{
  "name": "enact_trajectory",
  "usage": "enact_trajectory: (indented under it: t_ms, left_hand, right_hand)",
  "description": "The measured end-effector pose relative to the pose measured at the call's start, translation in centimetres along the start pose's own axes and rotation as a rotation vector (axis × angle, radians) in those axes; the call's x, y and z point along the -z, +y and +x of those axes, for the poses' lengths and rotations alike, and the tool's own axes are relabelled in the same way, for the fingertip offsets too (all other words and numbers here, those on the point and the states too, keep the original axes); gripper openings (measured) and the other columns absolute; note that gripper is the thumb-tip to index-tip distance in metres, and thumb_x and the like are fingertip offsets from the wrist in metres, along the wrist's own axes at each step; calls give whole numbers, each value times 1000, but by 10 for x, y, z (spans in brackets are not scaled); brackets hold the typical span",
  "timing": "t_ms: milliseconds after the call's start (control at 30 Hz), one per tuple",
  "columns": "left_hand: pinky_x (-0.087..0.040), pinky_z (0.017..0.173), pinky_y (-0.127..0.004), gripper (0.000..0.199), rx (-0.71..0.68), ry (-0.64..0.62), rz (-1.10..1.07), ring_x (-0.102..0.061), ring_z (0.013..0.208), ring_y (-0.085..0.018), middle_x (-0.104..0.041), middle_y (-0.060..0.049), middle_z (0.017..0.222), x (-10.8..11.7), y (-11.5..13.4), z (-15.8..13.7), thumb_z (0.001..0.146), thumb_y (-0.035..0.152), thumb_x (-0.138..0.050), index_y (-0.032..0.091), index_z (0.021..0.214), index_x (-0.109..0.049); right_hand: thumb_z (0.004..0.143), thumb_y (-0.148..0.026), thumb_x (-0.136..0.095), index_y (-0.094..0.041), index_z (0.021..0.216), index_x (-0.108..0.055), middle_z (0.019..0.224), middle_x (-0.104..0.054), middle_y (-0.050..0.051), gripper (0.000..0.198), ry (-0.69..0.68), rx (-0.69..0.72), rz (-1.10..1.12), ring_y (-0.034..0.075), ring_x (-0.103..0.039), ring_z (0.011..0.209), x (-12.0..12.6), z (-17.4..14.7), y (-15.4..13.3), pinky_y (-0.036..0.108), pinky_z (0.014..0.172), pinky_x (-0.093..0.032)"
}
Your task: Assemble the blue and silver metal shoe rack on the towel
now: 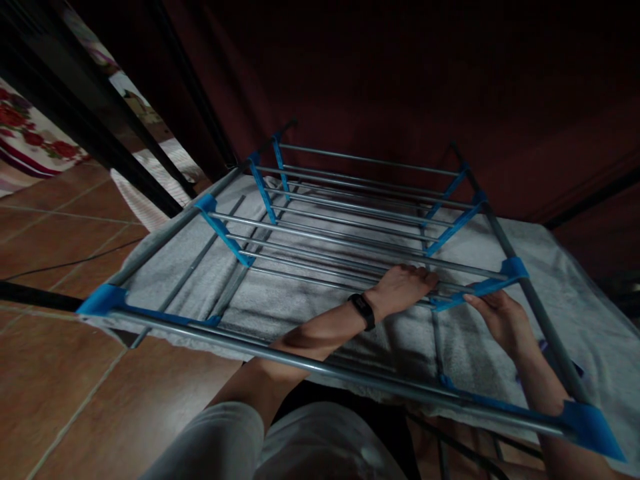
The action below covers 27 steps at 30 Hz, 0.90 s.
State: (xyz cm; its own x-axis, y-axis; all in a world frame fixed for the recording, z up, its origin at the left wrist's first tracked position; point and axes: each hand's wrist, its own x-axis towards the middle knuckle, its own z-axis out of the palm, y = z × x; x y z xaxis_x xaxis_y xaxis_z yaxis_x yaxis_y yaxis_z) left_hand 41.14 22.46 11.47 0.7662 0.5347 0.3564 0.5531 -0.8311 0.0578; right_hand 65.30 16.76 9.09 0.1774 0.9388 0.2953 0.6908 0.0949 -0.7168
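A shoe-rack-like frame of grey metal tubes [325, 367] and blue plastic brackets lies on a grey cloth in front of me. My left hand [404, 288], with a dark band on its wrist, reaches over the front tube. Its fingers are closed around the right ends of the thin metal rods [310, 282]. Just to the right, my right hand [500, 319] comes in under the side tube and pinches the blue bracket [483, 288] into which these rods run. Some rod ends are hidden behind my left fingers.
The grey cloth [545, 320] covers a raised surface under the frame. Behind it hangs a dark red curtain [400, 73]. Dark metal posts [135, 127] stand at the left, above a tiled floor [45, 373] with a thin cable. A blue corner piece [593, 427] juts out near me.
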Motion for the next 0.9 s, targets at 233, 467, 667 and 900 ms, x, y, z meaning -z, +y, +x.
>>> enact_trajectory:
  t_ms: [233, 467, 667, 900]
  left_hand:
    - [-48, 77, -34, 34, 50, -28, 75, -67, 95, -23, -68, -13, 102, 6, -8, -8, 100, 40, -39, 14, 108, -59]
    - [-49, 70, -32, 33, 48, -46, 60, -69, 89, -23, -70, -11, 97, 0, -11, -9, 100, 40, -39, 14, 106, -58]
    - [-47, 79, -34, 30, 31, -26, 67, -66, 96, -23, -68, -12, 103, 6, -8, -8, 101, 32, -36, 14, 109, -59]
    - [-39, 101, -33, 32, -345, -21, 44, -53, 121, -18, -60, -9, 131, 17, -8, -41, 96, 11, -42, 20, 123, -57]
  right_hand:
    - [72, -54, -70, -25, 65, -61, 63, -63, 4, 31, 4, 16, 27, 27, -65, 71, 0, 2, 4, 39, 71, -53]
    - [73, -52, -69, -25, 69, -63, 71, -66, 5, 28, -4, -3, -13, 28, -66, 78, 1, 3, 12, 40, 75, -52]
    - [74, -55, -69, -22, 78, -62, 79, -68, 5, 33, -37, -14, 97, 28, -66, 83, -2, 0, 4, 42, 77, -54]
    - [73, -58, -71, -23, 81, -62, 82, -70, 4, 38, -38, -50, 227, 28, -66, 87, -6, 2, -8, 45, 83, -54]
